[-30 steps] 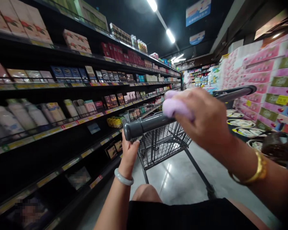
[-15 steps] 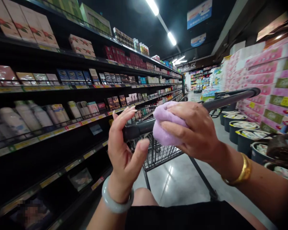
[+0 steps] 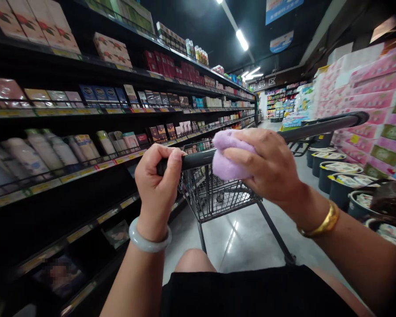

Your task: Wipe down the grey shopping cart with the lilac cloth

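My left hand [image 3: 158,185], with a pale bangle at the wrist, is closed around the left end of the dark cart handle [image 3: 320,127]. My right hand [image 3: 270,169], with a gold bangle, presses a lilac cloth [image 3: 226,154] against the middle of the handle, fingers curled over it. Below the handle sits the wire basket [image 3: 214,198] of the shopping cart, and I see nothing in it.
Dark shelves [image 3: 86,167] of boxes and bottles run along the left of the aisle. On the right stand stacked pink tissue packs [image 3: 372,105] and round tubs [image 3: 336,174] of goods. A brown bag [image 3: 387,200] hangs at the right edge. Glossy grey floor [image 3: 244,237] stretches ahead.
My left hand rose from under the handle, opened beside its end, then closed around it. My right hand slid the cloth along the handle towards the left.
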`<act>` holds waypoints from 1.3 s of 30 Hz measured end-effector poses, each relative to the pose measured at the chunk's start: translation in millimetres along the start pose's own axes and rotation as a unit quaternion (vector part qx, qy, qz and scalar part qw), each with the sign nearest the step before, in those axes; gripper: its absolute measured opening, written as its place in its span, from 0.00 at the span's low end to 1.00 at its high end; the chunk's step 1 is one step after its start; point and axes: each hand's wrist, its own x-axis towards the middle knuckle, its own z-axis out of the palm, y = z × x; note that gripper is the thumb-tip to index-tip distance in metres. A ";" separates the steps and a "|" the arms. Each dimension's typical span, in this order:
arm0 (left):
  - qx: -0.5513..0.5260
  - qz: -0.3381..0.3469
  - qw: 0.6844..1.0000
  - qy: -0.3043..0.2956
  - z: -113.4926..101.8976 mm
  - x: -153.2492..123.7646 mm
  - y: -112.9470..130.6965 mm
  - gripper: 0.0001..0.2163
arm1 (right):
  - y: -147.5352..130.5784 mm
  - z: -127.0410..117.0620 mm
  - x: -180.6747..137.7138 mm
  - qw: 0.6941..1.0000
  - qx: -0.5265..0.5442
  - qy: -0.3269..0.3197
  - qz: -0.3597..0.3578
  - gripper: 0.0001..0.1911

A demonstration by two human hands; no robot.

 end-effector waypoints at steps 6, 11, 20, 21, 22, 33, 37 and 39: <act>-0.052 -0.042 0.996 0.050 -12.0 4.8 -35.9 0.11 | 21.9 11.8 -9.3 0.966 -0.051 0.107 0.230 0.15; -0.095 -0.052 0.992 0.066 -22.7 9.5 -64.4 0.13 | -15.6 28.2 8.8 0.995 -0.071 -0.016 0.067 0.19; -0.125 -0.086 0.987 0.054 -42.6 18.8 -92.2 0.17 | 41.3 12.4 -18.1 0.971 -0.131 0.050 0.196 0.20; -0.128 -0.087 0.986 0.061 -42.0 19.1 -92.8 0.17 | 35.6 14.8 -16.5 0.966 -0.134 0.065 0.209 0.20; -0.131 -0.088 0.985 0.068 -41.3 19.2 -93.0 0.17 | 26.8 17.9 -13.4 0.967 -0.136 0.067 0.204 0.19; -0.146 -0.082 0.982 0.091 -41.2 18.4 -92.4 0.13 | 56.5 8.3 -28.0 0.970 -0.127 0.118 0.172 0.17; -0.147 -0.061 0.982 0.101 -39.1 17.3 -92.9 0.11 | 44.6 10.9 -20.3 0.982 -0.142 0.039 0.115 0.19; -0.127 -0.061 0.986 0.093 -40.9 16.3 -92.2 0.10 | 43.5 7.6 -17.9 0.992 -0.120 -0.021 0.016 0.20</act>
